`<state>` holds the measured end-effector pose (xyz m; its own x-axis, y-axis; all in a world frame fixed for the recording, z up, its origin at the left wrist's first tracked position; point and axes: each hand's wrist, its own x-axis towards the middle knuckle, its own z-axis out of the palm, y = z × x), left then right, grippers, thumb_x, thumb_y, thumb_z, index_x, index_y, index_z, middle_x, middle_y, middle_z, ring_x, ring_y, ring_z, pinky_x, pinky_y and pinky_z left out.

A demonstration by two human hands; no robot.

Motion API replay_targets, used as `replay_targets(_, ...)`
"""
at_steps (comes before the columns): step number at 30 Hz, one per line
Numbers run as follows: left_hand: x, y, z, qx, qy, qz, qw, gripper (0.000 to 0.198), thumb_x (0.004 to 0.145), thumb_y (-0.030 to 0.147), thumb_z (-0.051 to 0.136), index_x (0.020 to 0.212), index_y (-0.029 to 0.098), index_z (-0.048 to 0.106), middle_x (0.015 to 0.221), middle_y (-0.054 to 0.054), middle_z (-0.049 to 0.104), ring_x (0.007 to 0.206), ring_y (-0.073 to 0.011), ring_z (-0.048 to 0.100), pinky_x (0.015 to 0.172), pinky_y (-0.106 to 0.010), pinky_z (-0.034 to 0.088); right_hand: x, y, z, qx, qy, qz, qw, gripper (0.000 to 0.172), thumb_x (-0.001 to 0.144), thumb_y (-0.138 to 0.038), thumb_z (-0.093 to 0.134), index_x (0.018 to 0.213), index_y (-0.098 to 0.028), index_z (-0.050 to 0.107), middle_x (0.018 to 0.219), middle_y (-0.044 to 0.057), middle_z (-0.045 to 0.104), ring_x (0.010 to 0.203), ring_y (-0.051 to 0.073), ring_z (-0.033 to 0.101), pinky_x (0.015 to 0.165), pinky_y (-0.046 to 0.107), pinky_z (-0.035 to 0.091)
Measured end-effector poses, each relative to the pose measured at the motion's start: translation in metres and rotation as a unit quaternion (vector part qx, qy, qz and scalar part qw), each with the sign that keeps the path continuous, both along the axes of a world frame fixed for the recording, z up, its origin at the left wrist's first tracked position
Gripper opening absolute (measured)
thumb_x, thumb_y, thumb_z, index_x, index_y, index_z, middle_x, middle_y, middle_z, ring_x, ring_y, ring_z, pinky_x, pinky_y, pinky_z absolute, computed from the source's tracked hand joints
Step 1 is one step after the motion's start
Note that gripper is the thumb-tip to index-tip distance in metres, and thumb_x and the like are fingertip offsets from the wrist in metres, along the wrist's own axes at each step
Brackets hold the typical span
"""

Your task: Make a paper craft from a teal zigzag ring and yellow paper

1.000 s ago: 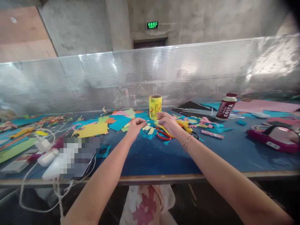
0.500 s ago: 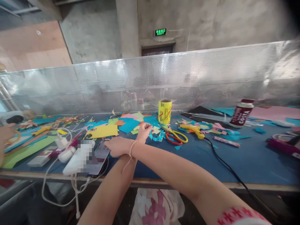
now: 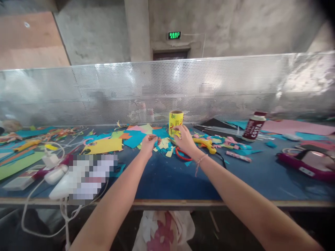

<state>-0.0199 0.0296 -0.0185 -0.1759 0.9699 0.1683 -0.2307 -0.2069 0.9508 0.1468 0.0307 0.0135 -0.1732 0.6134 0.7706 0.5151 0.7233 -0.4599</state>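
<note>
My left hand (image 3: 148, 144) is closed in a pinch above the heap of paper scraps (image 3: 164, 143). Something small sits at its fingertips, too small to make out. My right hand (image 3: 185, 141) reaches in front of the yellow roll (image 3: 175, 120), its thumb and fingers curved and apart. I cannot tell whether it touches the roll. Below that hand lies a pair of scissors (image 3: 184, 156); a red handle shows and the rest is mostly hidden. A yellow glue gun (image 3: 206, 143) rests just to the right.
At left are a yellow card (image 3: 103, 146), a white power bank-like block (image 3: 70, 177) and trailing cables. A Costa bottle (image 3: 253, 127) stands at back right, near a purple-edged object (image 3: 303, 167). A perforated metal screen (image 3: 157, 90) borders the table's back.
My right hand has left the phone at the left and swung right to the yellow roll. My arms have uncrossed. The view has turned slightly right.
</note>
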Motion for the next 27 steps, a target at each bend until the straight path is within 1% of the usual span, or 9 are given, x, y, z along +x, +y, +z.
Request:
replay_targets(1,0.001,-0.001,0.001,-0.01,-0.006,-0.003,1.0,0.022,0.064,0.023,0.065,0.08,0.015,0.053,0.074,-0.004,0.062,0.058,-0.0108,0.057,0.055,-0.023,0.042,0.008,0.007,-0.006,-0.062,0.054,0.003,0.997,0.021,0.068,-0.016,0.048,0.089,-0.018,0.054,0.092,0.007,0.056,0.091,0.02,0.051,0.082,0.038,0.042)
replay_targets(2,0.002,-0.002,0.003,-0.017,-0.01,-0.011,1.0,0.023,0.064,0.022,0.065,0.081,0.015,0.053,0.076,-0.004,0.063,0.059,-0.0111,0.059,0.057,-0.024,0.043,0.012,0.013,-0.012,-0.14,0.086,0.024,0.986,0.018,0.07,-0.021,0.051,0.088,-0.018,0.053,0.086,0.006,0.057,0.082,0.018,0.054,0.076,0.035,0.044)
replay_targets(3,0.002,-0.003,0.003,-0.021,-0.016,-0.019,0.999,0.023,0.063,0.022,0.066,0.082,0.015,0.054,0.077,-0.005,0.063,0.061,-0.0115,0.06,0.059,-0.024,0.044,0.014,0.017,-0.017,-0.205,0.102,0.051,0.972,0.019,0.07,-0.027,0.053,0.088,-0.018,0.053,0.084,0.005,0.057,0.077,0.016,0.055,0.072,0.033,0.045)
replay_targets(4,0.003,-0.004,0.003,-0.019,-0.018,-0.027,0.999,0.024,0.063,0.021,0.066,0.083,0.015,0.054,0.079,-0.005,0.063,0.063,-0.0121,0.061,0.06,-0.025,0.045,0.012,0.02,-0.022,-0.244,0.106,0.077,0.961,0.023,0.07,-0.031,0.055,0.089,-0.018,0.053,0.084,0.004,0.058,0.076,0.015,0.055,0.072,0.032,0.045)
replay_targets(5,0.004,-0.005,0.004,-0.017,-0.017,-0.032,0.999,0.024,0.063,0.021,0.066,0.083,0.015,0.054,0.08,-0.005,0.063,0.064,-0.0126,0.062,0.061,-0.025,0.045,0.01,0.021,-0.025,-0.261,0.109,0.093,0.955,0.026,0.069,-0.033,0.057,0.09,-0.017,0.054,0.084,0.004,0.058,0.076,0.015,0.056,0.072,0.031,0.045)
replay_targets(8,0.006,-0.009,0.003,-0.018,-0.001,-0.038,0.999,0.021,0.064,0.02,0.065,0.081,0.015,0.054,0.079,-0.004,0.063,0.065,-0.0133,0.062,0.06,-0.024,0.046,0.001,0.02,-0.029,-0.254,0.106,0.108,0.955,0.029,0.067,-0.035,0.06,0.088,-0.016,0.056,0.081,0.004,0.059,0.075,0.014,0.056,0.073,0.03,0.044)
replay_targets(15,0.009,-0.014,0.006,-0.036,0.03,-0.071,0.996,0.025,0.062,0.023,0.068,0.081,0.017,0.054,0.076,-0.003,0.063,0.065,-0.0138,0.062,0.053,-0.022,0.044,0.0,0.017,-0.027,-0.261,0.145,0.131,0.945,0.016,0.068,-0.03,0.058,0.076,-0.016,0.058,0.068,0.001,0.061,0.067,0.013,0.058,0.069,0.028,0.046)
replay_targets(22,0.009,-0.017,0.009,-0.035,0.066,-0.059,0.995,0.027,0.061,0.026,0.068,0.083,0.018,0.055,0.079,-0.003,0.064,0.059,-0.0116,0.061,0.045,-0.018,0.037,0.001,0.017,-0.027,-0.247,0.141,0.112,0.952,0.015,0.069,-0.029,0.057,0.075,-0.015,0.059,0.066,0.001,0.06,0.063,0.012,0.056,0.064,0.026,0.044)
replay_targets(27,0.009,-0.016,0.01,-0.03,0.065,-0.065,0.995,0.024,0.06,0.026,0.068,0.079,0.017,0.056,0.078,-0.004,0.065,0.062,-0.0122,0.061,0.049,-0.02,0.04,0.0,0.016,-0.026,-0.243,0.138,0.091,0.956,0.015,0.069,-0.029,0.057,0.075,-0.015,0.059,0.067,0.001,0.061,0.064,0.012,0.057,0.063,0.026,0.045)
